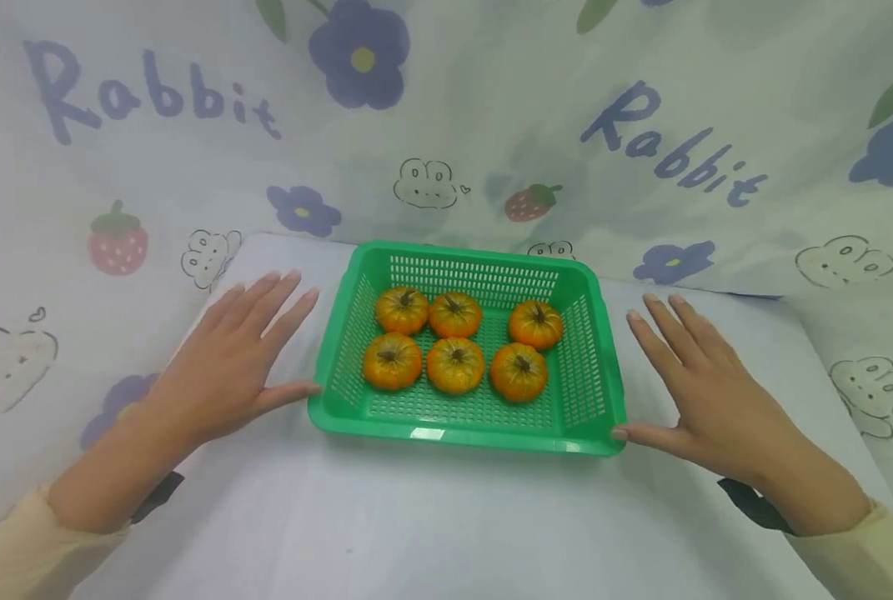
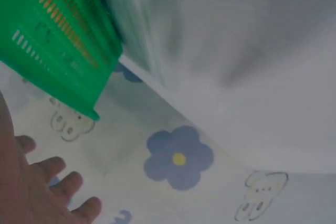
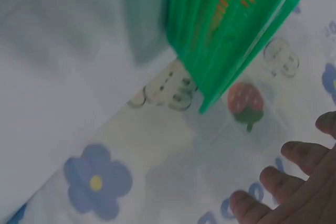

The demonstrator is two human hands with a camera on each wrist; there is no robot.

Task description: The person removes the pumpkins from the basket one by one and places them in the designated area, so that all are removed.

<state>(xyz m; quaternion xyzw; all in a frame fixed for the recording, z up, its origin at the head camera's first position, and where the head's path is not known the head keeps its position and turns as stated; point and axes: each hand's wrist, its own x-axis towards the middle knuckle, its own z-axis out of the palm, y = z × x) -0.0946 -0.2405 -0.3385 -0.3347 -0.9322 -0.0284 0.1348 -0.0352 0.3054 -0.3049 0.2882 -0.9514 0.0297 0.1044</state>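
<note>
A green plastic basket [image 1: 461, 432] with slotted walls sits on the white table, holding several small orange pumpkins [image 1: 455, 365] in two rows. My left hand [image 1: 224, 367] is spread beside the basket's left side, its thumb tip close to the rim. On the other side, my right hand [image 1: 716, 392] is spread too, its thumb tip at the front right corner; whether it touches cannot be told. Neither hand holds anything. Both wrist views show the basket's outer wall [image 2: 63, 40] and straight, parted fingers, with orange showing through the slots.
The white tabletop [image 1: 446, 517] extends in front of the basket and to both sides. Behind it hangs a pale cloth [image 1: 476, 100] printed with flowers, strawberries, rabbits and the word Rabbit. A dark strap [image 1: 755, 504] is at the right wrist.
</note>
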